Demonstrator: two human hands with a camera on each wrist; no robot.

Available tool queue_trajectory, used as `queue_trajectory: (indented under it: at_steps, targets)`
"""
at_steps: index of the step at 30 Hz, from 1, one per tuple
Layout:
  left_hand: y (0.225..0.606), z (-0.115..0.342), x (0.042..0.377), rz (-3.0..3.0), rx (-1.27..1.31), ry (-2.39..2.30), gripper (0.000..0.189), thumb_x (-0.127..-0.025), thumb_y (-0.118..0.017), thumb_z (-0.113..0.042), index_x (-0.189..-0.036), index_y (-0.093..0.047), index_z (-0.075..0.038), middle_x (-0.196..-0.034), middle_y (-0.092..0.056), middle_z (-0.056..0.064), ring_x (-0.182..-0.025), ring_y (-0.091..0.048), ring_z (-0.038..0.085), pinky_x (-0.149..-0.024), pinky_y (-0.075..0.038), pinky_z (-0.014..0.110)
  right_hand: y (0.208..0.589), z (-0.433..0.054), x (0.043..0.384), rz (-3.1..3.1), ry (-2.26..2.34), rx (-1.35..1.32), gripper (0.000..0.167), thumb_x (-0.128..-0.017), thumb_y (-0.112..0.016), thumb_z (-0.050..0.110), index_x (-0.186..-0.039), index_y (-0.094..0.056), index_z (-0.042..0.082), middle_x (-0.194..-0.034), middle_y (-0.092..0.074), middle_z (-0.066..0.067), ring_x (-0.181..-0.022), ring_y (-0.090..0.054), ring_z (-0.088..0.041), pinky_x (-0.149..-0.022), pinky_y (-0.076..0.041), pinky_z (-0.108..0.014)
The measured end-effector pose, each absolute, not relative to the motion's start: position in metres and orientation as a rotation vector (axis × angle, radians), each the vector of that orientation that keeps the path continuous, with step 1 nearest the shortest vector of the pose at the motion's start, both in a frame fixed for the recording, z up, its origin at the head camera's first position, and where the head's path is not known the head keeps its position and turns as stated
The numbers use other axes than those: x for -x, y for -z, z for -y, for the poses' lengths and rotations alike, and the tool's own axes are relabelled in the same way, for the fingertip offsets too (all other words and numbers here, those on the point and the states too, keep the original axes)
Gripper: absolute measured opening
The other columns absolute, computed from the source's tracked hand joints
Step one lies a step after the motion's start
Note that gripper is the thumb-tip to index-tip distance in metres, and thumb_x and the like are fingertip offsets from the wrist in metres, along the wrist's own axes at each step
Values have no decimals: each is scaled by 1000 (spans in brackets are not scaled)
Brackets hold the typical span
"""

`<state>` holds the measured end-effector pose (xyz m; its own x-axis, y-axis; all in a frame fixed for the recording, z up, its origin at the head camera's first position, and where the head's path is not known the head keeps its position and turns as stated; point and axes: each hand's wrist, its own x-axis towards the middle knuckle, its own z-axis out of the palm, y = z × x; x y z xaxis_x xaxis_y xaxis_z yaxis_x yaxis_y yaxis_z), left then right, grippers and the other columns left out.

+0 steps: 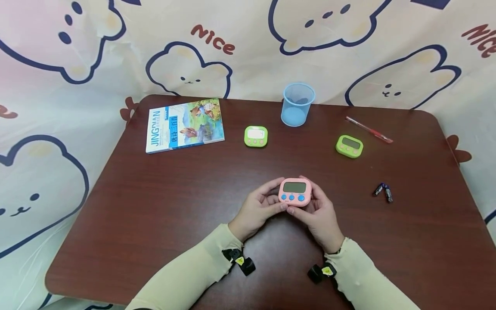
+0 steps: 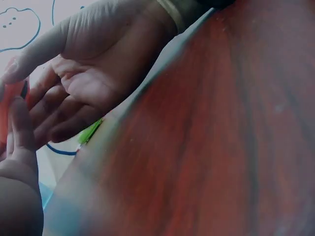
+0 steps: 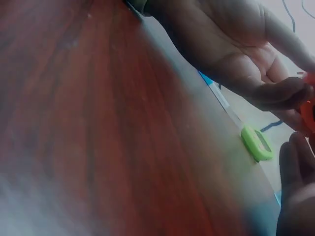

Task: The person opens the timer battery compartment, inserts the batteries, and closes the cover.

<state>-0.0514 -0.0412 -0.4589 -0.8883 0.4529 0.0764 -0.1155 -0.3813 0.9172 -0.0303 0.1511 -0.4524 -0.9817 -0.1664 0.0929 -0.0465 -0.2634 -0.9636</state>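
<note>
A pink digital timer with a grey screen and blue buttons is held over the near middle of the table, its screen towards the head camera. My left hand grips its left side, the thumb at the lower edge and fingers behind. On the other side my right hand grips it too, thumb at the lower corner. The timer's orange-pink edge shows at the far left of the left wrist view. In the right wrist view only a piece of the timer appears at the right border.
Beyond the hands stand two green timers, the other green timer further right. A book lies at the back left. A blue cup stands at the back. Two batteries and a red pen lie on the right.
</note>
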Motion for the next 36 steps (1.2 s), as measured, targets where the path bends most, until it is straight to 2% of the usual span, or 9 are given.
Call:
queue_trajectory:
  at_steps: [2, 5, 8, 15, 19, 23, 28, 36]
  targets:
    - [460, 40, 50, -1449, -441, -2309, 64, -93, -69, 1, -150, -39, 4, -132, -55, 18, -96, -67, 13, -86, -56, 22, 453, -151, 31, -1861, 2432, 308, 81, -80, -75, -18, -149, -33, -9, -145, -50, -18, -126, -57, -20, -95, -54, -26]
    - [459, 40, 50, -1501, -434, -2254, 62, -94, -66, 6, -149, -40, 3, -134, -54, 20, -99, -66, 13, -85, -56, 22, 452, -153, 32, -1889, 2423, 340, 78, -79, -75, -18, -146, -35, -11, -147, -51, -20, -131, -53, -21, -100, -50, -24]
    - [459, 40, 51, -1651, -484, -2178, 60, -93, -66, 8, -148, -43, 2, -135, -56, 21, -104, -65, 16, -86, -57, 24, 453, -155, 32, -1952, 2380, 317, 76, -78, -75, -19, -144, -39, -10, -141, -57, -15, -125, -56, -19, -100, -50, -23]
    - [464, 40, 52, -1822, -626, -2082, 57, -93, -67, 6, -145, -44, 6, -142, -51, 24, -125, -56, 34, -102, -52, 37, 456, -163, 36, -2097, 2276, 369, 72, -77, -77, -17, -140, -45, -9, -129, -60, -15, -114, -60, -17, -96, -51, -22]
    - [465, 41, 53, -1864, -662, -2061, 59, -91, -69, 6, -145, -44, 4, -146, -48, 22, -130, -53, 33, -105, -50, 39, 457, -165, 39, -2182, 2205, 459, 71, -76, -79, -16, -140, -48, -7, -125, -58, -15, -113, -61, -18, -99, -50, -24]
    - [466, 41, 53, -1904, -674, -2055, 65, -89, -72, 7, -146, -43, 2, -148, -48, 17, -130, -54, 30, -104, -50, 41, 459, -167, 42, -2291, 2127, 519, 72, -75, -79, -17, -141, -52, -4, -127, -53, -15, -112, -59, -15, -99, -49, -21]
    - [467, 40, 54, -1911, -677, -2069, 70, -88, -73, 7, -149, -39, 0, -145, -50, 19, -124, -58, 32, -100, -53, 44, 462, -170, 43, -2422, 2005, 523, 70, -74, -83, -12, -138, -58, 1, -128, -55, -11, -116, -55, -13, -100, -46, -17]
    - [467, 44, 59, -2010, -660, -1981, 78, -84, -77, 6, -151, -36, 1, -133, -56, 20, -111, -64, 29, -93, -57, 34, 460, -172, 43, -2572, 1777, 536, 71, -72, -88, -4, -137, -59, 3, -130, -54, -8, -118, -50, -17, -98, -42, -17]
